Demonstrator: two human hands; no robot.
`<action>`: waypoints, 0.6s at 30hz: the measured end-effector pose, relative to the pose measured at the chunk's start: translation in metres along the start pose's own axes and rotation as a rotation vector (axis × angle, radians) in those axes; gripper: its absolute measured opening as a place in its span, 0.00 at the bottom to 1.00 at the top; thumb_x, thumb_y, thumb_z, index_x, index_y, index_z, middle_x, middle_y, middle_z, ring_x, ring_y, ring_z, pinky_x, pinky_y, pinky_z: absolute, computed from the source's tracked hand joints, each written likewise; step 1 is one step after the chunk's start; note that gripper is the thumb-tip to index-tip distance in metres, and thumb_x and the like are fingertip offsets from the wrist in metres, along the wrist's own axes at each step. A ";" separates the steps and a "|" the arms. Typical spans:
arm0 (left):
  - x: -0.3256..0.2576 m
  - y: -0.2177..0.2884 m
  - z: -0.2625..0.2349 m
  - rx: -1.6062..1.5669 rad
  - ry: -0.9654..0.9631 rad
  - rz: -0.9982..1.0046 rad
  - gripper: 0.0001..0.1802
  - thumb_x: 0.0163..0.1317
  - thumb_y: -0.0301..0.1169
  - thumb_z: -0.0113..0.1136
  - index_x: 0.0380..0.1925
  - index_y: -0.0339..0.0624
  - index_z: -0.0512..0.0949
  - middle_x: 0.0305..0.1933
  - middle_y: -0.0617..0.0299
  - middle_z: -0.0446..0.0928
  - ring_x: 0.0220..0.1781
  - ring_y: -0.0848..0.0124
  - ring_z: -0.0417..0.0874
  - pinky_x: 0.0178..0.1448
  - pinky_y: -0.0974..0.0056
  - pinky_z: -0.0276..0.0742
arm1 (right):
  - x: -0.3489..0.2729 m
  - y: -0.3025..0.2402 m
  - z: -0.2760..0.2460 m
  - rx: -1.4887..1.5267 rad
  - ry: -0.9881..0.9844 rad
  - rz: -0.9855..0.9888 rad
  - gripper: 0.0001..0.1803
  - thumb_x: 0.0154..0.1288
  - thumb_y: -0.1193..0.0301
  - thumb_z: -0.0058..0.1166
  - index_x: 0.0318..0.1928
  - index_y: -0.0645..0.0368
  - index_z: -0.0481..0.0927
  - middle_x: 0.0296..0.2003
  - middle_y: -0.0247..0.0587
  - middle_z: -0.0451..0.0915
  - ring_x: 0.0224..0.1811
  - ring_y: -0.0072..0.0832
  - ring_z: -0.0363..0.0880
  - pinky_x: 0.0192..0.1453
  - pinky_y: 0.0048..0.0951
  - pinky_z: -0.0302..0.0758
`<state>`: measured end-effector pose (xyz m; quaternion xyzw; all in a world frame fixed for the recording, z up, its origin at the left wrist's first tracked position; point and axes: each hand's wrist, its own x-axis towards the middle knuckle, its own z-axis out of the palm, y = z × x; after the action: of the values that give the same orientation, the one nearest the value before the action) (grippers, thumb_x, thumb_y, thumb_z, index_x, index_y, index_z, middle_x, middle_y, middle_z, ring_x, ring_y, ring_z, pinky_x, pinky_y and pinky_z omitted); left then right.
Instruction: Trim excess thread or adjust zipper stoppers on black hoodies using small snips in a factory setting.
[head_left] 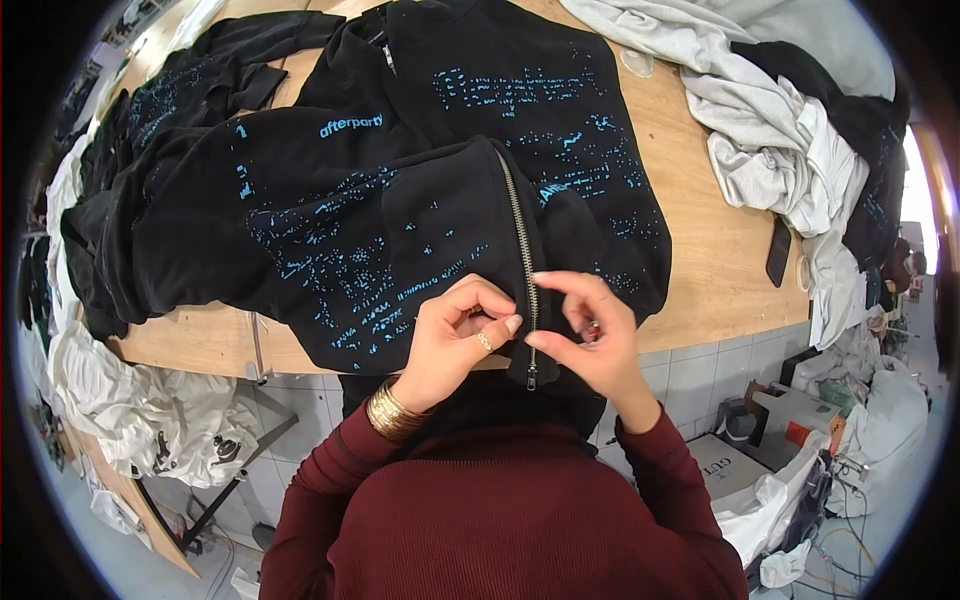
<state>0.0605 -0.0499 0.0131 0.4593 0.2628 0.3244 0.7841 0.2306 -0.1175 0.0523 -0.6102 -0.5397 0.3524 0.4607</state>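
Note:
A black zip sweatshirt (440, 200) with speckled blue print lies spread over the table, its front part hanging past the near edge. Its metal zipper (521, 225) runs down toward me, with the slider (531, 380) at the low end. On the zipper's left side my left hand (462, 325) is closed in a pinch; what sits between the fingertips is too small to make out. My right hand (592, 330) is on the other side, thumb and index finger apart at the teeth. Its other fingers curl around a small dark shiny thing that I cannot identify.
Grey and black garments (770, 140) are heaped at the table's right, near a dark flat object (778, 250). White cloth (150, 400) hangs at the left. Below right are a box (710, 470) and cables on the floor. The wooden table (720, 290) ends just before me.

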 end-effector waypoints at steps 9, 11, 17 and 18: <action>0.001 0.007 0.005 -0.010 0.029 -0.019 0.03 0.57 0.16 0.58 0.32 0.29 0.75 0.37 0.62 0.71 0.37 0.79 0.76 0.43 0.73 0.75 | 0.000 0.000 0.005 -0.311 0.225 -0.358 0.14 0.44 0.88 0.59 0.34 0.62 0.78 0.22 0.37 0.74 0.19 0.25 0.72 0.22 0.21 0.66; 0.000 0.006 0.004 0.014 0.035 -0.015 0.03 0.57 0.17 0.58 0.31 0.29 0.76 0.37 0.63 0.71 0.37 0.79 0.76 0.43 0.74 0.75 | -0.002 -0.001 -0.001 -0.310 0.201 -0.243 0.12 0.47 0.88 0.57 0.31 0.62 0.75 0.23 0.36 0.74 0.20 0.23 0.71 0.23 0.20 0.66; -0.001 0.004 0.006 0.046 0.037 0.008 0.03 0.57 0.17 0.59 0.31 0.29 0.76 0.37 0.63 0.71 0.37 0.79 0.76 0.42 0.74 0.75 | -0.004 -0.008 0.010 -0.014 0.194 0.147 0.10 0.55 0.76 0.64 0.35 0.63 0.76 0.27 0.34 0.75 0.25 0.15 0.72 0.28 0.17 0.68; -0.001 0.004 0.006 0.047 0.037 0.008 0.03 0.57 0.17 0.59 0.31 0.29 0.76 0.37 0.63 0.71 0.37 0.79 0.76 0.42 0.74 0.75 | -0.004 -0.007 0.007 -0.213 0.114 0.032 0.09 0.54 0.78 0.63 0.34 0.64 0.76 0.25 0.36 0.74 0.24 0.18 0.73 0.27 0.19 0.68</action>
<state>0.0634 -0.0525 0.0197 0.4724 0.2828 0.3300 0.7668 0.2216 -0.1202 0.0561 -0.6831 -0.5373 0.2651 0.4176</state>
